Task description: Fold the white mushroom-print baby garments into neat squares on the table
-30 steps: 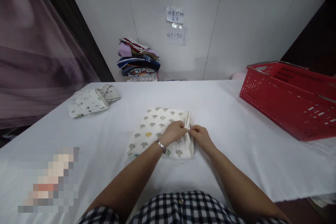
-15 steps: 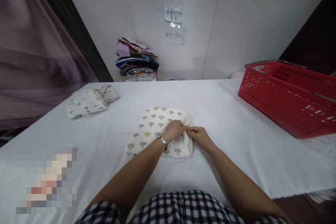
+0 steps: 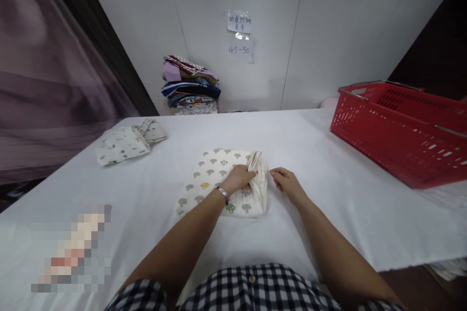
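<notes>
A folded cream cloth printed with grey mushrooms (image 3: 210,173), a few of them yellow or green, lies flat in the middle of the table. Over its right part is my left hand (image 3: 239,178), closed on the gathered layers of its right edge, thumb on top. Those layers stand up in loose pleats, with small red marks and a pale tag beside the thumb. Just right of the edge hovers my right hand (image 3: 288,184), fingers bent and the index fingertip apart from the thumb. It seems to hold nothing and is slightly off the cloth.
A white cloth covers the table (image 3: 189,131). A leaf-print cloth (image 3: 124,145) lies crumpled at the far left. To the right stands a red basket (image 3: 386,141). A stack of folded textiles (image 3: 191,85) rises behind the table's far edge. The lower left is pixelated.
My right hand has moved off the cloth's edge to the right, and its fingers have loosened. My left hand now grips the edge layers, which are lifted and bunched up more.
</notes>
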Motion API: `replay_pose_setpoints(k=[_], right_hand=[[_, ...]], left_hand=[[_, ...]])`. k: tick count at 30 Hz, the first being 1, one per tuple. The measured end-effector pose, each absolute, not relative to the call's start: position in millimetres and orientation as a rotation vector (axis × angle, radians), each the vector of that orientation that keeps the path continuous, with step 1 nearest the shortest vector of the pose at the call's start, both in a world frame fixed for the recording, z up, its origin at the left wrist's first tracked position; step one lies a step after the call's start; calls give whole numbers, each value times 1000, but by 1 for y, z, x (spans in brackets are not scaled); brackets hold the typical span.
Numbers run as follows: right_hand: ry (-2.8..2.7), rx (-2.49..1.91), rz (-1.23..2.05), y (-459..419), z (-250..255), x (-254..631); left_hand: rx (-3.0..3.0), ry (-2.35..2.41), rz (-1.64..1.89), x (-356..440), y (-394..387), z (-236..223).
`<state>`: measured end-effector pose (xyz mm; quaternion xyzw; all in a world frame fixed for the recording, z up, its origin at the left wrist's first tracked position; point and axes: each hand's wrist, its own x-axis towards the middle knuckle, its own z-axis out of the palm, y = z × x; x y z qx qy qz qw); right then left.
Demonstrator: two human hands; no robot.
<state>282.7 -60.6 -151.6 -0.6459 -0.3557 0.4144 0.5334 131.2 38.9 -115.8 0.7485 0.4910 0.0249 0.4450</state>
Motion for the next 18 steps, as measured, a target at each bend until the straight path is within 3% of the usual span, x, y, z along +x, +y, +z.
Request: replay_pose_setpoints(k=[18], right_hand=[[-900,-1397,1079,-54,-169,263]], left_hand=[[2312,1366,95,137,26,-114]])
